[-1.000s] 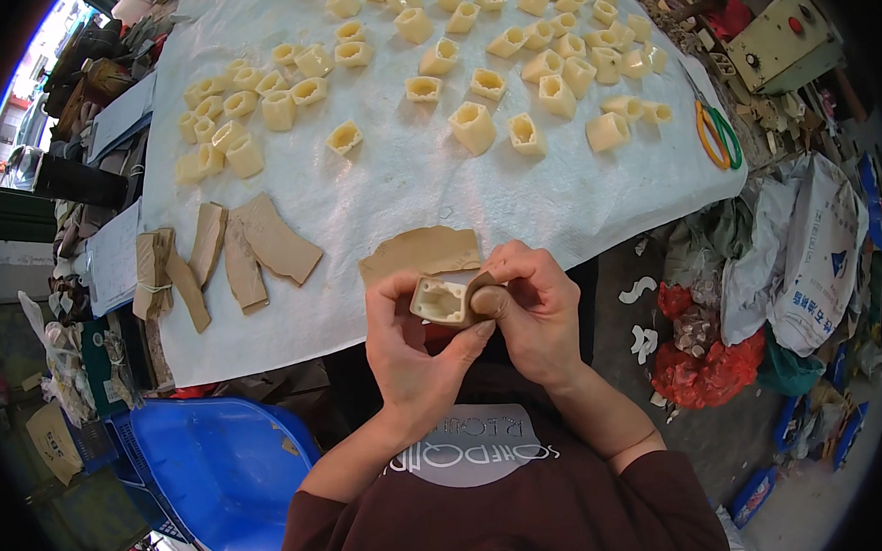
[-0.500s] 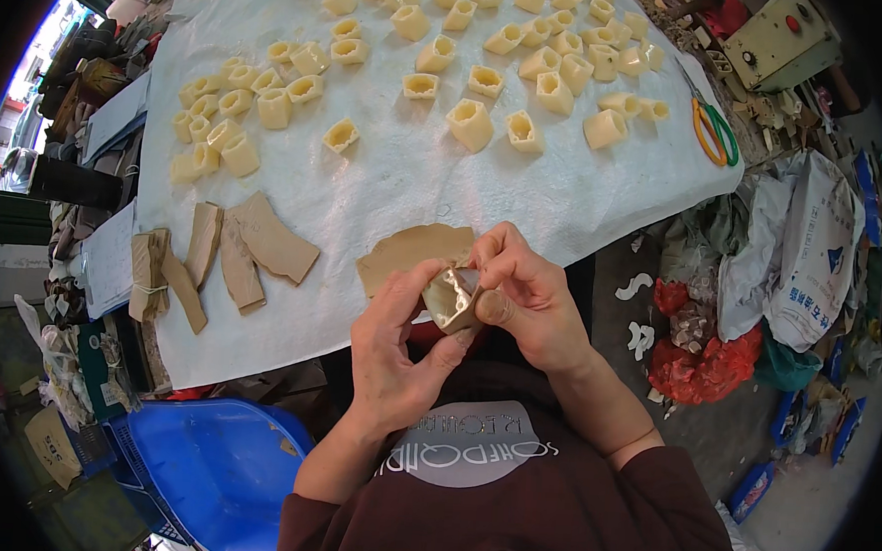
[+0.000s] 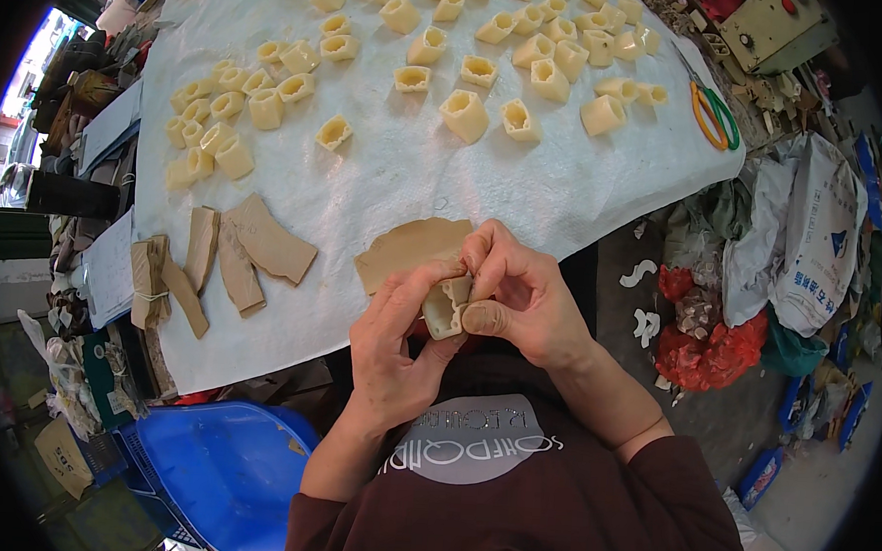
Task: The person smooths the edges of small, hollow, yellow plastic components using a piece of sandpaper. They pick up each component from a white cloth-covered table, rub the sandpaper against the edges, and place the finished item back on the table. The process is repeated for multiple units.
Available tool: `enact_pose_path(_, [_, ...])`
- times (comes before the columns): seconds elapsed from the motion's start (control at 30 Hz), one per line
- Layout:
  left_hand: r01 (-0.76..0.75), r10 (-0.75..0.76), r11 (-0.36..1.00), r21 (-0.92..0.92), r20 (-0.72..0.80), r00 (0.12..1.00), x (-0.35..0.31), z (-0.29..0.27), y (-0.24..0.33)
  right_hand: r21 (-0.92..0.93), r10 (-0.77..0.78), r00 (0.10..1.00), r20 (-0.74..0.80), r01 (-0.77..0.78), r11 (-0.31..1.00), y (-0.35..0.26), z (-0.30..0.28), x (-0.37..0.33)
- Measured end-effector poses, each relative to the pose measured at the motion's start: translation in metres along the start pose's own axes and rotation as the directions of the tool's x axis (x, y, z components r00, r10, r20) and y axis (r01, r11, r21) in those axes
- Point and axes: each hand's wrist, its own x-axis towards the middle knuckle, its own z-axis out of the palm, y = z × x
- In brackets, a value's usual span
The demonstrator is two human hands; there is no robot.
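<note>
Between my two hands, above the table's front edge, is a small hollow block [image 3: 443,314], pale and waxy with an uneven rim. My left hand [image 3: 390,333] is closed around its left side, fingers above and thumb below. At its right rim, my right hand [image 3: 531,308] pinches with thumb and fingertips; whether anything thin lies between them is hidden. Just beyond my hands, a flat brown sheet [image 3: 407,249] with a rough curved edge lies on the white table cover [image 3: 366,177]. Cut brown strips [image 3: 265,241] lie to its left, some in a tied bundle [image 3: 148,282].
Several hollow pale-yellow blocks [image 3: 464,115] spread over the table's far half. Scissors [image 3: 716,117] with orange and green handles lie near the right edge. A blue plastic seat or tub [image 3: 216,473] is at lower left. Red bags [image 3: 711,352] and a white sack [image 3: 812,240] stand right.
The hollow block has been turned in my hands, so its rim now faces more to the right. Both hands stay closed on it. The whole view has shifted slightly.
</note>
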Motion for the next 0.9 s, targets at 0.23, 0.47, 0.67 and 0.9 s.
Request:
enact_pose_path(0.23, [-0.102, 0.101, 0.99, -0.096, -0.023, 0.995, 0.001, 0.007, -0.007, 0.067, 0.08, 0.997, -0.012, -0.079, 0.995, 0.003, -0.007, 0.007])
enact_pose_path(0.47, [-0.221, 0.186, 0.917, -0.333, -0.132, 0.974, 0.004, 0.009, -0.016, -0.077, -0.084, 0.991, -0.108, 0.076, 0.994, 0.003, -0.008, -0.007])
enact_pose_path(0.67, [-0.228, 0.199, 0.95, -0.212, -0.149, 0.969, 0.001, 0.014, -0.019, -0.238, -0.059, 0.994, -0.088, 0.037, 0.971, -0.005, 0.004, -0.017])
enact_pose_path(0.9, [-0.26, 0.238, 0.946, -0.194, -0.128, 0.963, 0.002, 0.019, -0.015, -0.246, -0.018, 0.989, -0.146, -0.019, 0.969, -0.007, 0.009, -0.019])
